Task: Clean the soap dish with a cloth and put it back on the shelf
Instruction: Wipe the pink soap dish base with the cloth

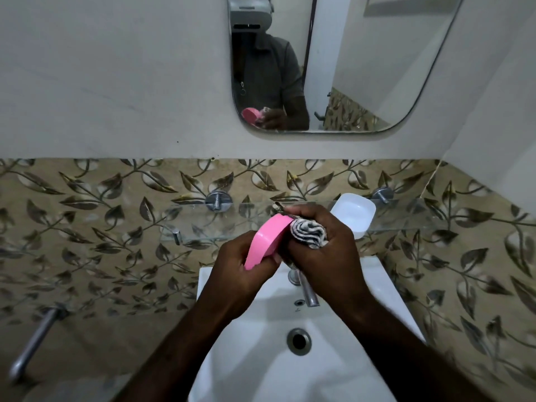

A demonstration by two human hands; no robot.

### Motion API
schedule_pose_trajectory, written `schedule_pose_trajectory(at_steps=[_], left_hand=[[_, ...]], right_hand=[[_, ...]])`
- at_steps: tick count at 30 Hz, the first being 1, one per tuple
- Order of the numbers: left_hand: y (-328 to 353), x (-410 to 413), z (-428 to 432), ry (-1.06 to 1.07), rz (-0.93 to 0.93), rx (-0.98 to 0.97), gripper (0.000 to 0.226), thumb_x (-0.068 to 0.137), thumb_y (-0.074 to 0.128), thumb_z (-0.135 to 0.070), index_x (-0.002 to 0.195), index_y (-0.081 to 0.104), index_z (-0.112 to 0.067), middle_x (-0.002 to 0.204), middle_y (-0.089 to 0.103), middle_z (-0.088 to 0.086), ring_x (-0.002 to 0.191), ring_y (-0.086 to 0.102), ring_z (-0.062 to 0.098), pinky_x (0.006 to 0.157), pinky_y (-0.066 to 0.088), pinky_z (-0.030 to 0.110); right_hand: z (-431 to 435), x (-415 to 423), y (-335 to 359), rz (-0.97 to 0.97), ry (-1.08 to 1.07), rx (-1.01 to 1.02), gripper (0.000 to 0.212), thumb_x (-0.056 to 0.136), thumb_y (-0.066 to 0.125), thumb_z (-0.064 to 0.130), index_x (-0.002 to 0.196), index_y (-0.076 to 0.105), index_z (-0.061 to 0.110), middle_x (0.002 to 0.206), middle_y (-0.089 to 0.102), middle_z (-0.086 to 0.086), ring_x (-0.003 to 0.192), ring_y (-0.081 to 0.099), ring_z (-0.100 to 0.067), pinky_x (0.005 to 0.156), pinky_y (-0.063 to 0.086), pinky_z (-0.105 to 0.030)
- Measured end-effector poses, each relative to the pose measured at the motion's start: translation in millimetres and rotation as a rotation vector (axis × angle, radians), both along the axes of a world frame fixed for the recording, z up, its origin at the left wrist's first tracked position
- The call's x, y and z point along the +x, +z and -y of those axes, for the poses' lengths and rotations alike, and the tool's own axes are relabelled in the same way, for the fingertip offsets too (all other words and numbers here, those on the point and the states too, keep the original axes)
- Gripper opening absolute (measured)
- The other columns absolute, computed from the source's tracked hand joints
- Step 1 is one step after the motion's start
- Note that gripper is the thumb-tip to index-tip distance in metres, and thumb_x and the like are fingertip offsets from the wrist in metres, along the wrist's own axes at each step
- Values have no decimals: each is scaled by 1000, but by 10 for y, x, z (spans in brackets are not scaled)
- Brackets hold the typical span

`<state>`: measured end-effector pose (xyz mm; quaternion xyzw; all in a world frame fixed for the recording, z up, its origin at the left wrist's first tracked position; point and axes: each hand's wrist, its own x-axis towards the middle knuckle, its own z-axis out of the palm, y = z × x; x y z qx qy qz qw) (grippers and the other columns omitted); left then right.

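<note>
"Soap dish (265,239), how did it look?"
"Pink, glossy plastic, tilted on edge above the sink (336,361), just before the glass shelf (203,224)."
"And the hands?"
"Left hand (240,268) gripped its lower end; right hand (329,248) curled round a striped cloth (308,231) touching the dish."

White basin (319,378) with metal tap (307,291) below a mirror (377,53); perhaps a towel rail (36,340) at left

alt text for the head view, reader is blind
The left hand holds a pink soap dish on edge over a white sink while the right hand grips a striped cloth against it. A white dish sits on the glass shelf behind, below a mirror.
</note>
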<state>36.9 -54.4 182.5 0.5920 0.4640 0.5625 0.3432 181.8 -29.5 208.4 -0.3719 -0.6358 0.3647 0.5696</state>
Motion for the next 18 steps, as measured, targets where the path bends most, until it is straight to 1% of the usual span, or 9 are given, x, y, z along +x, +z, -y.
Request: schedule_pose_trajectory(at_steps=[2,4,5,7,8,11,13,16,18], left_hand=[[43,9,-9,-23,90,-35,58,65,69,-59,100,68,-13,84,67,25,73,64,41,66,53,57],[44,-4,-41,-42,157,-110,88,56,68,-79,121,61,-20,102,69,16,84,69,34,67,58,55],[45,-13,-50,-53,175,-135,92,52,67,-83,121,61,-23,103,70,15,84,70,33,65,59,53],[55,-32,-46,-85,147,-165,77,50,70,-81,103,69,-26,91,73,12,77,70,31,61,59,52],[65,-33,-50,-105,110,-172,64,54,74,-73,96,71,-25,87,72,13,76,69,32,62,59,52],[54,-34,-73,-139,11,-170,39,59,73,-40,92,70,-20,88,70,18,83,66,39,68,59,52],[20,-55,-82,-116,-9,-168,36,60,70,-34,91,69,-15,83,70,19,79,67,38,67,60,42],[-29,-96,-73,-80,-71,-153,38,60,66,-47,91,67,-25,82,74,5,80,72,17,73,60,36],[-66,-111,-58,-64,-236,-78,31,66,58,-51,87,64,-29,82,72,-5,86,64,-12,77,53,14]], right_hand=[[-3,-7,-3,-33,-17,-52,42,73,69,-16,101,70,16,92,75,0,82,71,-16,66,58,-27],[12,-20,20,-64,-30,-50,39,74,70,-12,101,71,16,93,75,0,85,72,-16,71,59,-29],[23,-22,30,-74,-24,-51,37,74,70,-9,101,71,15,95,75,1,86,72,-15,73,59,-29],[32,-18,63,-54,-19,-55,36,74,69,-9,102,71,14,97,75,0,89,72,-16,75,59,-29],[23,-10,85,-36,-21,-54,37,75,68,-12,101,71,14,97,75,0,89,72,-17,75,58,-29],[-6,10,136,-4,-3,-44,42,73,64,-15,99,72,16,96,75,0,90,72,-18,76,59,-33],[18,-11,162,20,10,-20,42,71,65,-11,100,72,18,97,75,4,93,71,-13,80,58,-32],[119,-57,207,108,-17,115,45,67,67,-7,101,72,21,100,75,10,98,69,-5,86,54,-23],[171,-87,247,218,-12,324,49,63,67,-9,105,73,15,108,74,4,106,67,-7,93,53,-29]])
